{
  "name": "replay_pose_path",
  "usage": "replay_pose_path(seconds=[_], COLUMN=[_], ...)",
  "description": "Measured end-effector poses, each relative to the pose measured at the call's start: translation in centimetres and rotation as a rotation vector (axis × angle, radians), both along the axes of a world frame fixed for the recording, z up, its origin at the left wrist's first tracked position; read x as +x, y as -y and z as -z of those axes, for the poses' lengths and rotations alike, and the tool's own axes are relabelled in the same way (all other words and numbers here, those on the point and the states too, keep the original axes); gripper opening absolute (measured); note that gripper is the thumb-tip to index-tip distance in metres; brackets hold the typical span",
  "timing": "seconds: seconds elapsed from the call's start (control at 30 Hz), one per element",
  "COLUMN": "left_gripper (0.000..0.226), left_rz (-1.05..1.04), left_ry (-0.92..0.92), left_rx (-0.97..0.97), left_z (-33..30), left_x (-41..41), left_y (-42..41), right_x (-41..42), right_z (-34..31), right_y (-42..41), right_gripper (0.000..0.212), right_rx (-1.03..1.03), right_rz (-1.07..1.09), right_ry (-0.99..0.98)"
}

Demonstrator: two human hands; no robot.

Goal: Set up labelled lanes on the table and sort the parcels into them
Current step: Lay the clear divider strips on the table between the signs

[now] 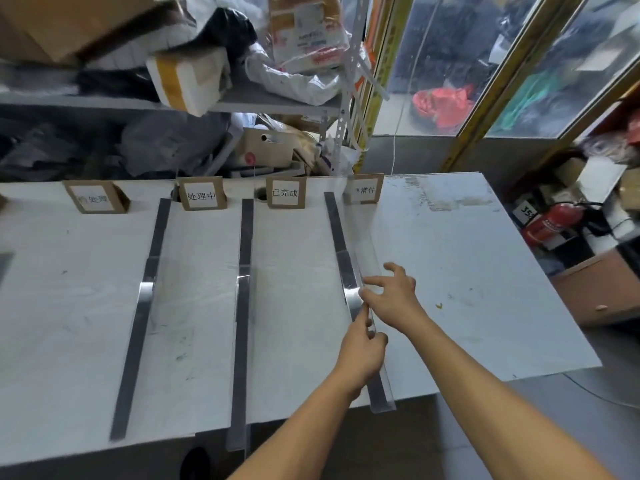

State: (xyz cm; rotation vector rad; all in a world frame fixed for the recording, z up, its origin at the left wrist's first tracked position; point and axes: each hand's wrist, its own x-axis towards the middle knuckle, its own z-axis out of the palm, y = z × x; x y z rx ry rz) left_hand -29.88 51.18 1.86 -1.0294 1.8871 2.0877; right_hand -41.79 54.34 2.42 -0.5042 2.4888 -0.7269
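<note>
Still on lane setup, no parcels on the table (467, 237) yet; they're piled on the shelf (263, 102) behind. Four label cards (202, 193) stand along the far edge, and two dark strips (138, 317) are already down. I'm on the 3rd divider (349, 292), the clear one w/ a dark base, running from the far-right card to the near edge. My left hand (363, 351) pinches its upright edge, fingers curled on it. My right hand (394, 292) has fingers spread, tips touching the clear wall. Next, I reckon: square it w/ the other strips, press it flat, then let go.
</note>
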Motion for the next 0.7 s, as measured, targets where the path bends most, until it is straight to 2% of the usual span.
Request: replay_pose_path(seconds=[0.1, 0.2, 0.33, 0.37, 0.53, 0.7], left_gripper=[0.072, 0.072, 0.073, 0.074, 0.081, 0.080], left_rz=[0.011, 0.019, 0.034, 0.032, 0.040, 0.070], left_ry=[0.012, 0.018, 0.025, 0.026, 0.030, 0.045], left_rx=[-0.025, -0.051, -0.071, -0.071, -0.078, -0.090], left_z=[0.3, 0.4, 0.8, 0.8, 1.1, 1.2], left_x=[0.0, 0.0, -0.3, -0.3, -0.5, -0.7], left_y=[-0.2, -0.3, -0.6, -0.7, -0.8, -0.9], right_x=[-0.1, -0.1, -0.3, -0.5, -1.1, -1.3], right_z=[0.4, 1.0, 1.5, 1.5, 1.6, 1.8], right_y=[-0.2, -0.3, -0.2, -0.2, -0.2, -0.1], right_gripper=[0.035, 0.030, 0.057, 0.058, 0.042, 0.039], right_rx=[-0.037, -0.082, -0.121, -0.121, -0.071, -0.044], right_rz=[-0.047, 0.004, 0.017, 0.030, 0.034, 0.025], right_ry=[0.018, 0.051, 0.060, 0.064, 0.035, 0.010])
